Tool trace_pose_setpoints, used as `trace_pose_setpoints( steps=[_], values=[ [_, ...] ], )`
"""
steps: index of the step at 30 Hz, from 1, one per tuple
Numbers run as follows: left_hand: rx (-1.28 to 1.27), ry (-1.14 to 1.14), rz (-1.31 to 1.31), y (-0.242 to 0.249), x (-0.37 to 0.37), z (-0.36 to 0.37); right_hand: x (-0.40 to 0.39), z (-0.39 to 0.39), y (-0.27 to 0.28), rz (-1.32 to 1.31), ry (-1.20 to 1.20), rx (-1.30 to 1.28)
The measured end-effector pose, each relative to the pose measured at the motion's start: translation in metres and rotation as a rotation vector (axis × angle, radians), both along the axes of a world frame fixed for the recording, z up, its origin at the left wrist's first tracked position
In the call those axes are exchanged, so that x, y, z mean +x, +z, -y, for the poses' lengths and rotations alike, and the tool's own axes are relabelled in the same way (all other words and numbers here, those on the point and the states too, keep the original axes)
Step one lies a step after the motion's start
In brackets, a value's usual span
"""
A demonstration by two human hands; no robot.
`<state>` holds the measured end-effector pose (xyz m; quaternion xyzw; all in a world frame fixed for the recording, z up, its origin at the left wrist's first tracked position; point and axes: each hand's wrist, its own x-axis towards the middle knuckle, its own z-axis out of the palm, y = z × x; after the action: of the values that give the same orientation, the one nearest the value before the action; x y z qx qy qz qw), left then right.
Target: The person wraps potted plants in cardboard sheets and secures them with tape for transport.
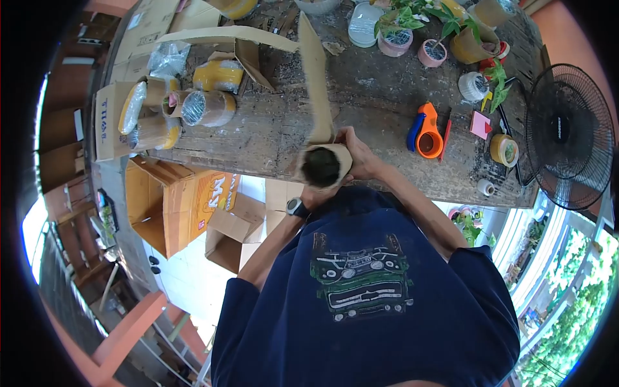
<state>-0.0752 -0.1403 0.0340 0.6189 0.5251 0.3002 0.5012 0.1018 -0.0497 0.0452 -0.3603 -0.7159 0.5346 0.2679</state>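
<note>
1. Brown cardboard roll with a dark round centre (345, 157) sits between the hands.
2. Right hand (361, 155) grips its side; left hand (314, 195) is beneath, its grip apparently hidden.
3. Long tan cardboard strip (314, 77) extends beyond both.

Daylight from the right, trees (570, 322) at lower right near blown out; white glare on floor (177, 277) and left edge. Tabletop (367, 90) evenly lit, moderate, soft shadows. Upper left dim. Strong fisheye bend, black corners. Cardboard strip (314, 77) at top center slightly motion-blurred; shirt print (362, 277) fairly sharp.
</note>
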Motion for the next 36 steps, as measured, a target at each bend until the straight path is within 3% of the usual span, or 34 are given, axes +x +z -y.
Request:
trace_pose_setpoints(
  steps=[1, 4, 5, 8, 10, 12, 14, 15, 18, 19, 22, 23, 26, 30, 31, 34, 36],
  values=[
    [0.017, 0.081, 0.04, 0.006, 0.002, 0.007, -0.002, -0.003, 0.017, 0.042, 0.059, 0.011],
    [-0.164, 0.222, -0.027, 0.091, -0.005, 0.001, -0.011, -0.008, 0.082, 0.056, 0.135, 0.007],
    [-0.059, 0.269, -0.044, 0.095, -0.009, 0.005, -0.013, -0.007, 0.1, 0.116, 0.147, -0.052],
    [0.077, 0.522, 0.229, 0.093, -0.016, 0.014, -0.022, -0.003, 0.126, 0.157, 0.098, 0.091],
    [0.077, 0.641, 0.576, 0.102, -0.015, 0.004, -0.014, -0.005, 0.139, 0.036, 0.042, 0.286],
    [-0.011, 0.706, 0.853, 0.105, -0.018, 0.0, -0.005, -0.003, 0.14, -0.134, -0.128, 0.282],
    [-0.187, 0.719, 1.054, 0.105, -0.025, 0.001, 0.0, 0.006, 0.128, -0.355, -0.404, 0.072],
    [-0.201, 0.699, 1.078, 0.11, -0.024, -0.001, -0.002, 0.019, 0.11, -0.55, -0.619, -0.026],
    [-0.254, 0.662, 1.123, 0.127, -0.021, -0.006, -0.009, 0.04, 0.091, -0.682, -0.891, -0.158],
    [-0.275, 0.671, 1.123, 0.127, -0.02, -0.009, -0.005, 0.041, 0.094, -0.767, -0.674, -0.49],
    [-0.323, 0.658, 1.038, 0.119, -0.019, -0.012, -0.016, 0.041, 0.105, -0.822, -0.533, -0.651],
    [-0.329, 0.648, 0.998, 0.114, -0.019, -0.015, -0.004, 0.029, 0.103, -0.09, -0.327, -0.113],
    [-0.351, 0.765, 0.885, 0.094, -0.016, -0.029, -0.017, 0.024, 0.103, -0.369, -0.311, -0.432],
    [-0.353, 0.764, 0.838, 0.073, -0.011, -0.035, -0.016, 0.029, 0.099, -0.072, -0.221, -0.063],
    [-0.349, 0.749, 0.843, 0.072, -0.011, -0.032, -0.014, 0.027, 0.097, -0.072, -0.162, 0.128],
    [-0.351, 0.703, 0.837, 0.075, -0.012, -0.025, 0.015, 0.019, 0.105, -0.043, 0.093, 0.053],
    [-0.351, 0.675, 0.824, 0.078, -0.012, -0.021, 0.031, 0.006, 0.101, -0.22, 0.08, -0.411]
  ],
)
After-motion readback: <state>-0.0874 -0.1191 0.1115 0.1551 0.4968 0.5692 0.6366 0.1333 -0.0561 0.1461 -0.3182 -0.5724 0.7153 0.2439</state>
